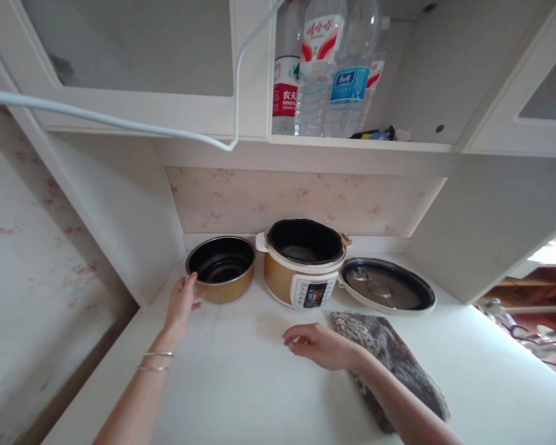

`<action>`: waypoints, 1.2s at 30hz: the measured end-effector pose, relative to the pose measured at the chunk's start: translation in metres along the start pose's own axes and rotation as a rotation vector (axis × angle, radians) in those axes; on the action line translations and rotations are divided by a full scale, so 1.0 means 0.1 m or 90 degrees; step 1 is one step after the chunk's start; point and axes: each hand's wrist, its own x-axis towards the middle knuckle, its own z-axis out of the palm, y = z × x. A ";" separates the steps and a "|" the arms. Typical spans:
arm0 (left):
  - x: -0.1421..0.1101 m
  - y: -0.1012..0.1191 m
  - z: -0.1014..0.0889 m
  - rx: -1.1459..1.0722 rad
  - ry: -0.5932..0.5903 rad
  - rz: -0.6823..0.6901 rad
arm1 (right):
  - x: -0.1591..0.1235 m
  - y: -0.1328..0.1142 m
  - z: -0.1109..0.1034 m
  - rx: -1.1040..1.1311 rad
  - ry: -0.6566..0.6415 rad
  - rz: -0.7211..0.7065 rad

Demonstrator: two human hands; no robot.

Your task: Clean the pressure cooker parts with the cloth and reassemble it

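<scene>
On the left of the white counter stands an inner pot (225, 293), black inside and golden outside. My left hand (183, 300) is at its left side, fingers apart, the uppermost fingertip at the rim; whether it presses on the pot is hard to see. A golden and white electric pressure cooker (278, 281) sits at the middle with its top uncovered and a control panel in front. My right hand (322, 346) hovers in front of the cooker, fingers loosely bent and holding nothing. Its forearm passes over a folded brown patterned cloth (398, 352).
The cooker's lid (387, 287) lies underside up at the right. Overhead, a shelf holds several plastic bottles (322, 74). A white cable (134, 123) hangs across the cabinet front. Side panels of the cabinet (486, 216) close in the counter left and right.
</scene>
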 end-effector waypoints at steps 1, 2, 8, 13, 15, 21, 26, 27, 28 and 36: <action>0.07 0.04 0.00 0.011 -0.014 -0.004 | 0.12 0.01 0.08 0.014 -0.013 0.002; 0.13 0.06 0.01 0.020 -0.024 -0.006 | 0.22 0.04 0.16 0.033 -0.023 0.007; 0.29 0.07 0.04 0.002 -0.061 0.010 | 0.47 0.13 0.51 0.166 -0.071 0.035; 0.33 0.08 0.00 -0.102 -0.077 0.007 | 0.54 0.09 0.53 0.268 -0.036 0.057; 0.31 0.08 -0.03 -0.108 -0.070 0.012 | 0.63 0.05 0.51 0.349 0.017 0.064; 0.08 0.06 -0.23 -0.129 -0.038 0.013 | 1.09 -0.16 0.42 0.403 0.228 0.139; -0.28 0.09 -0.39 -0.128 -0.006 0.014 | 1.30 -0.40 0.40 0.419 0.244 0.107; -0.36 0.10 -0.41 -0.130 0.007 0.018 | 1.29 -0.45 0.41 0.417 0.247 0.097; -0.44 0.12 -0.44 -0.135 0.020 0.021 | 1.26 -0.49 0.42 0.412 0.250 0.090; -0.94 0.62 -0.49 -0.195 0.078 0.141 | 0.78 -0.94 0.30 0.481 0.269 -0.112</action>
